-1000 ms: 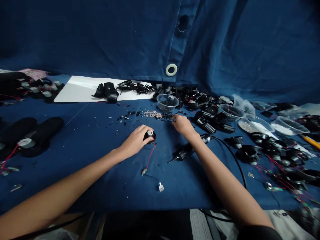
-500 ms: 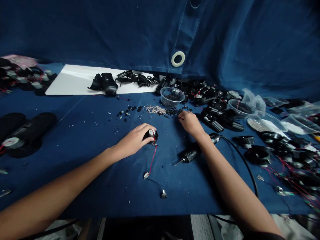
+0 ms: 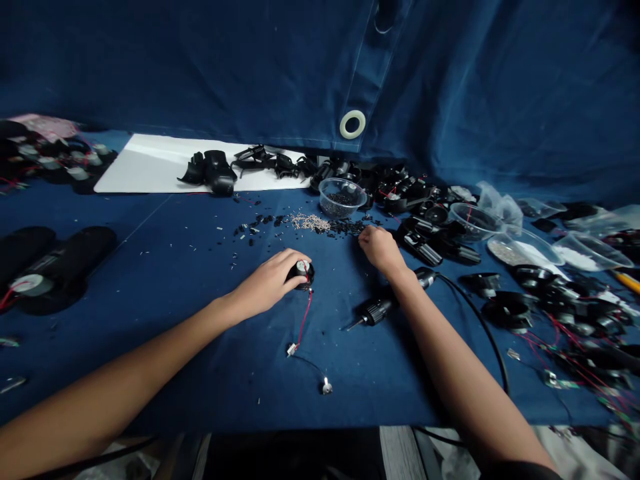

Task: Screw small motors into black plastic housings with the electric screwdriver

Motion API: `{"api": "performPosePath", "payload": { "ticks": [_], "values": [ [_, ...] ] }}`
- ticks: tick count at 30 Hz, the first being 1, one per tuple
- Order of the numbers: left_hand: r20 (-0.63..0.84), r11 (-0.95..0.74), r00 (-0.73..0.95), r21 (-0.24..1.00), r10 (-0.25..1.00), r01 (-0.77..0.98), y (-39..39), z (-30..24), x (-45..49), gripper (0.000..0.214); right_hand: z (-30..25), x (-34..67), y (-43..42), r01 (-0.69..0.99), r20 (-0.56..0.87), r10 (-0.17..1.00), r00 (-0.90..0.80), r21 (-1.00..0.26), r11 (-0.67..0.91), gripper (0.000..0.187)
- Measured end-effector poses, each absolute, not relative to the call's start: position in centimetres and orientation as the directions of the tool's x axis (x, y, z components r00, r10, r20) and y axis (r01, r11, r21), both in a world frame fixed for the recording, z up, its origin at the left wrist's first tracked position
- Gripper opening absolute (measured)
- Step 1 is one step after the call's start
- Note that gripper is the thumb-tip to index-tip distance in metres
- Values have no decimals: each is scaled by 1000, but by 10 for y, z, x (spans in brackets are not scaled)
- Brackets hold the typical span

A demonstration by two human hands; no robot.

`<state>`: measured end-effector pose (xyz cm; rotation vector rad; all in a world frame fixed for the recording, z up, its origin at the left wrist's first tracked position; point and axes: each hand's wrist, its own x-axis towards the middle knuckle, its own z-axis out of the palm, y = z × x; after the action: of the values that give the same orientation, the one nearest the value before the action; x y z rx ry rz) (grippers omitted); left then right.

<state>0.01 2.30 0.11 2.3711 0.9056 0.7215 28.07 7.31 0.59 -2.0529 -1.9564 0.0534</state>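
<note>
My left hand (image 3: 274, 279) is wrapped round a small motor in a black housing (image 3: 303, 269), resting on the blue cloth. A red wire (image 3: 304, 320) runs from it to a small connector (image 3: 291, 349), and a dark wire goes on to a small metal piece (image 3: 327, 385). Over at the pile of small black parts (image 3: 347, 227), my right hand (image 3: 379, 245) has its fingers pinched together; whatever is between them is hidden. Under the right forearm lies an electric screwdriver (image 3: 376, 311), its bit pointing left.
Behind the small parts stands a clear bowl (image 3: 343, 200) of dark bits, beside loose screws (image 3: 309, 222). Black housings (image 3: 423, 240) and wired motors (image 3: 515, 310) crowd the right. A white board (image 3: 150, 163) lies at the back left. The screwdriver's cable (image 3: 480, 313) curves down the right.
Both hands stay almost in place, the left on the motor and the right at the black parts. The whole view has shifted slightly.
</note>
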Motion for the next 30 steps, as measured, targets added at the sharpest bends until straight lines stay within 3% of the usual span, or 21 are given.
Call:
{"api": "performPosePath", "payload": {
  "ticks": [10,15,20,24,27,30],
  "values": [
    [292,-653,641,614,710,443,22,4,0,23,22,272,67,844,268,959,86,-531,73,11],
    [240,-616,649,649,722,446,22,6,-3,32,38,242,35,445,178,979,-96,-873,202,13],
    [178,-590,675,671,716,449,22,5,-9,54,37,218,8,451,123,971,-206,-869,206,16],
    [162,-622,719,648,676,440,25,8,-13,57,38,214,2,518,100,974,-204,-833,194,19],
    [149,-631,726,629,672,455,28,9,-13,53,53,210,-10,449,133,967,-218,-866,220,18],
    [177,-613,661,598,729,516,30,7,-11,48,68,197,-31,244,49,860,-508,-949,198,15]
  ]
}}
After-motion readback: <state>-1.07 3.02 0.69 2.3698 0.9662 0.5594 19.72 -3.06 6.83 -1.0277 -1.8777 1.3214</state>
